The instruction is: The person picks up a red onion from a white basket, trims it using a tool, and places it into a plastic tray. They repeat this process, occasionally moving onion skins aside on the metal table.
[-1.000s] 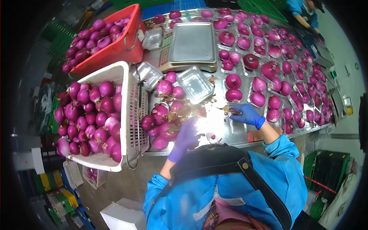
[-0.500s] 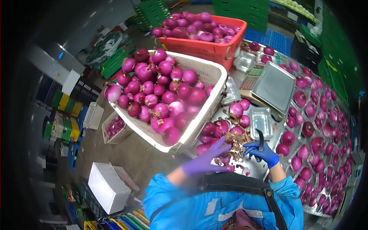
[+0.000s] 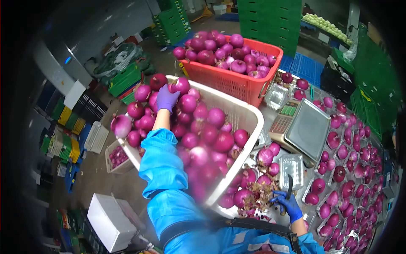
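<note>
My left hand (image 3: 167,100), in a purple glove, reaches over the heaped red onions (image 3: 189,103) in the large white crate (image 3: 249,114). Its fingers are apart and touch onions near the far left corner; whether one is gripped cannot be seen. My right hand (image 3: 289,206), in a blue glove, is closed around a knife (image 3: 290,186) whose dark curved blade points up. Beside it, dry onion skins (image 3: 261,193) lie on the metal table among loose onions (image 3: 242,197). A clear plastic tray (image 3: 291,171) sits just beyond the right hand.
Behind the white crate stands a red crate (image 3: 237,82) full of onions. A scale (image 3: 308,129) rests on the table, with many packed onions (image 3: 349,182) in clear trays to its right. A white box (image 3: 111,222) is at lower left, green stacked crates (image 3: 268,25) at the back.
My left hand has moved from above the onion skins, forward and left, onto the onions in the white crate. My right hand still holds the knife near the skins. The view has shifted slightly.
</note>
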Action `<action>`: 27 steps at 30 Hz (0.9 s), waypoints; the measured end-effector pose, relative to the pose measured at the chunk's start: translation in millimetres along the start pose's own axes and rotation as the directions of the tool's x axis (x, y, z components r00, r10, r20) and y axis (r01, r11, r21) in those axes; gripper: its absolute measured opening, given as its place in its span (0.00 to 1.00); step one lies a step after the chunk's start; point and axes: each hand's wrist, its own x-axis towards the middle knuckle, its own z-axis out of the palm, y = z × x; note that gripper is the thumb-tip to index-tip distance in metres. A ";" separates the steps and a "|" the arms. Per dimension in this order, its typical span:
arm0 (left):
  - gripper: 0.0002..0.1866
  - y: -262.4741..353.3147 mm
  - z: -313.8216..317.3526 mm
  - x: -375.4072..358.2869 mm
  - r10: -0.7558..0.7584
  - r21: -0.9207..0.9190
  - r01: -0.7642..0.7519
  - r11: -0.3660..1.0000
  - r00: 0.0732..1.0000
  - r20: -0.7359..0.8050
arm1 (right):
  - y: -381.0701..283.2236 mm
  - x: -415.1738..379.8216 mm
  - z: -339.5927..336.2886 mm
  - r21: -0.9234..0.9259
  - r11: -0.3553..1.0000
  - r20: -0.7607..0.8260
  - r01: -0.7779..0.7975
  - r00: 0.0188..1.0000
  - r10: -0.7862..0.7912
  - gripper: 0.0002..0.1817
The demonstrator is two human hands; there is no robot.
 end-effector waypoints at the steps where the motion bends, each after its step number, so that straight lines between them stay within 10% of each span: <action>1: 0.43 7.5 16.5 21.2 -0.132 -0.018 0.134 0.991 0.987 0.095 | -9.0 4.5 -1.6 0.012 1.000 -0.047 -0.026 0.999 0.027 0.25; 6: 0.66 14.6 58.3 39.2 -0.383 0.025 0.383 0.924 0.919 0.091 | -11.3 11.9 -6.9 -0.029 0.998 -0.098 -0.057 0.994 0.054 0.21; 13: 0.52 24.9 31.3 49.6 -0.379 -0.308 0.310 0.899 0.905 -0.195 | -11.3 16.3 -7.8 -0.019 0.997 -0.084 -0.078 0.994 0.076 0.22; 16: 0.37 44.5 -18.5 51.6 -0.222 -0.886 -0.070 0.459 0.956 -0.190 | -7.8 14.4 -11.2 -0.032 0.997 -0.027 -0.069 0.997 0.068 0.23; 21: 0.44 121.8 -130.7 -62.7 0.252 -0.986 0.157 -0.061 0.958 0.137 | -16.1 4.4 2.8 -0.090 0.996 0.077 -0.027 0.996 0.034 0.23; 25: 0.46 174.8 -150.7 -184.2 0.405 -0.943 0.285 0.169 0.853 0.330 | -43.9 -12.9 19.3 -0.312 0.950 0.116 0.014 0.993 0.024 0.21; 27: 0.48 182.1 -140.9 -236.6 0.451 -0.880 0.271 0.391 0.777 0.439 | -29.9 -12.0 19.1 -0.399 0.849 0.124 0.347 0.937 -0.325 0.20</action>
